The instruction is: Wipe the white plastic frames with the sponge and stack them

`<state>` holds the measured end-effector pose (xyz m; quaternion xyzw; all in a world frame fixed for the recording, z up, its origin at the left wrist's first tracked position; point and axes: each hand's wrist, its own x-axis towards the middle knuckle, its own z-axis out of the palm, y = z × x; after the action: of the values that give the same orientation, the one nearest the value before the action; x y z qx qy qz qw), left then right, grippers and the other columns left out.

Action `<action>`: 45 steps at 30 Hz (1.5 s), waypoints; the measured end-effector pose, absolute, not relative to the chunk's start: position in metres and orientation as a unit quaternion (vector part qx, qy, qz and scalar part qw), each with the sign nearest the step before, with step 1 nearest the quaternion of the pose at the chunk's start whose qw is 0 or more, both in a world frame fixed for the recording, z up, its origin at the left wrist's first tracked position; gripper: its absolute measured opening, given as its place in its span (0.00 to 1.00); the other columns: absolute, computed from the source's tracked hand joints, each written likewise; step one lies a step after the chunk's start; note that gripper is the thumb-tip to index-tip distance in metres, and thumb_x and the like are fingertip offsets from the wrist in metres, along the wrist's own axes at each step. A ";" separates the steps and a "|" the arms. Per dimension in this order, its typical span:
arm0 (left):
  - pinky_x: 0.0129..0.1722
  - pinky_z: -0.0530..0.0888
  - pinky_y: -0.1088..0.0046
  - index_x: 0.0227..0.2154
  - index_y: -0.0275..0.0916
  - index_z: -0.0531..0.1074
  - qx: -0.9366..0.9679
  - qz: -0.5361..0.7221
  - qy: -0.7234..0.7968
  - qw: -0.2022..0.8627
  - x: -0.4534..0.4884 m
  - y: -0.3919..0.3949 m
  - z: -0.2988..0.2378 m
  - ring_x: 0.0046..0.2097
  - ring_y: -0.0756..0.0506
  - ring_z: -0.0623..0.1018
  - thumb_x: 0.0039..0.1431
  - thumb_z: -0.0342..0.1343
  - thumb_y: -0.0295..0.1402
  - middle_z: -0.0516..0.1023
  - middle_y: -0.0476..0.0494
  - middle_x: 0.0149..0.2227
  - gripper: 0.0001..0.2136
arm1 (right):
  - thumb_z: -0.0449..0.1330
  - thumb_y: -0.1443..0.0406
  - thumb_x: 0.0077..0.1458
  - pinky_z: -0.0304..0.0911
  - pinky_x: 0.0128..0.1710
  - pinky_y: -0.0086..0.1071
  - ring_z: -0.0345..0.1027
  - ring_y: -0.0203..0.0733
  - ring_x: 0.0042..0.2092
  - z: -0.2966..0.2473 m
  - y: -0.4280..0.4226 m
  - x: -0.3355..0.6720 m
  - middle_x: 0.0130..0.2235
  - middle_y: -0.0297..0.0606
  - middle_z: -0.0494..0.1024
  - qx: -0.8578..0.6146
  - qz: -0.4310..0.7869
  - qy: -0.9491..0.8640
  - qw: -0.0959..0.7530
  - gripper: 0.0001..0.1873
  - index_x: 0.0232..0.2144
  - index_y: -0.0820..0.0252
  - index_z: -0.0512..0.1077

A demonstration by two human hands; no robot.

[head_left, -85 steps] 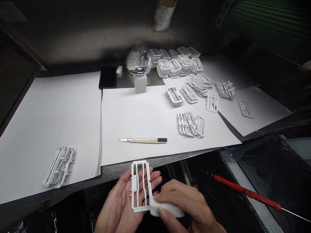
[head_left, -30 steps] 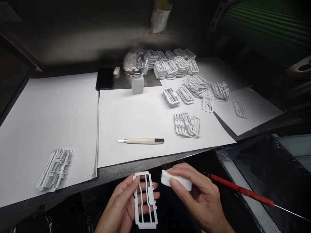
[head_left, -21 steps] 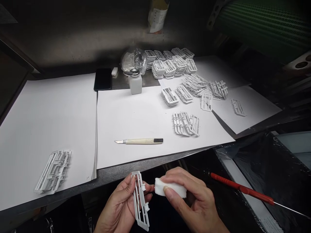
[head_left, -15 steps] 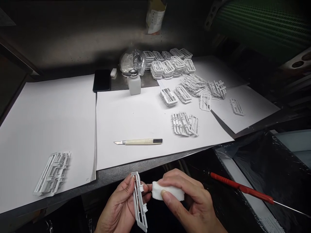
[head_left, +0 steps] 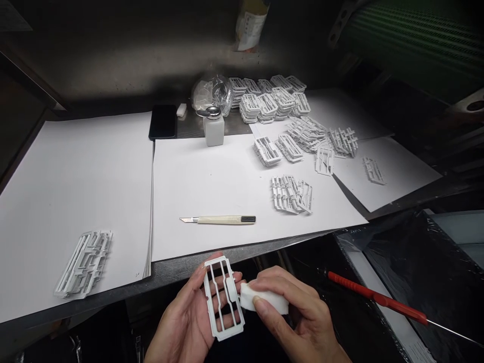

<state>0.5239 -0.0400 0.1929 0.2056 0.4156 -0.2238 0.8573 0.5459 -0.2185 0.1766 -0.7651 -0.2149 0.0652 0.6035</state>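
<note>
My left hand (head_left: 191,312) holds a white plastic frame (head_left: 228,330) with lengthwise bars, its flat face turned up toward me over the palm and fingers. Beside the frame's right edge, my right hand (head_left: 298,312) pinches a white pad (head_left: 278,301), a folded wipe or foam block; I cannot tell which. Whether the pad touches the frame is unclear. Both hands are in front of the table edge. On the paper beyond them lies a craft knife (head_left: 221,220), blade to the left.
Stacks of white frames (head_left: 266,106) stand at the back; a loose group (head_left: 291,194) lies nearer, another stack (head_left: 85,264) at left. A pump bottle (head_left: 214,132), a phone (head_left: 163,122) and a plastic bag (head_left: 221,93) are behind. A red-handled tool (head_left: 378,296) lies at right.
The frame in my left hand has turned from nearly edge-on to flat face toward me. My right hand still grips the white pad, almost unmoved. The view has shifted slightly.
</note>
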 end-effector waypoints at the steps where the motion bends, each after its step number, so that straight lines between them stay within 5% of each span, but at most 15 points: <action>1: 0.45 0.71 0.57 0.63 0.43 0.50 0.199 -0.227 0.413 0.859 0.524 -0.039 0.193 0.47 0.37 0.78 0.64 0.46 0.37 0.78 0.32 0.45 0.25 | 0.58 0.74 0.55 0.68 0.35 0.30 0.71 0.40 0.37 0.176 -0.220 0.546 0.36 0.37 0.75 -0.766 0.071 -0.213 0.602 0.13 0.42 0.58 0.73; 25: 0.45 0.70 0.55 0.64 0.43 0.45 0.169 -0.224 0.396 0.874 0.523 -0.037 0.182 0.46 0.37 0.79 0.64 0.44 0.41 0.78 0.33 0.42 0.28 | 0.58 0.76 0.53 0.70 0.32 0.33 0.72 0.42 0.34 0.178 -0.215 0.544 0.34 0.41 0.76 -0.746 0.059 -0.260 0.610 0.17 0.44 0.60 0.74; 39: 0.48 0.68 0.58 0.60 0.39 0.56 0.117 -0.229 0.365 0.895 0.517 -0.042 0.175 0.45 0.39 0.77 0.63 0.45 0.42 0.76 0.36 0.45 0.25 | 0.59 0.75 0.54 0.71 0.37 0.35 0.73 0.44 0.37 0.178 -0.198 0.548 0.37 0.44 0.77 -0.751 0.033 -0.345 0.562 0.16 0.45 0.62 0.72; 45: 0.46 0.69 0.60 0.56 0.36 0.64 0.120 -0.284 0.357 0.882 0.512 -0.047 0.179 0.45 0.39 0.76 0.61 0.47 0.45 0.77 0.36 0.43 0.24 | 0.55 0.71 0.60 0.69 0.34 0.35 0.71 0.44 0.36 0.179 -0.191 0.567 0.38 0.45 0.77 -0.790 0.059 -0.412 0.451 0.11 0.44 0.64 0.73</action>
<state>0.5125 -0.0469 0.1794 0.1202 0.3567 -0.2843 0.8818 0.5671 -0.1908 0.1793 -0.7897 -0.4119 0.0590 0.4508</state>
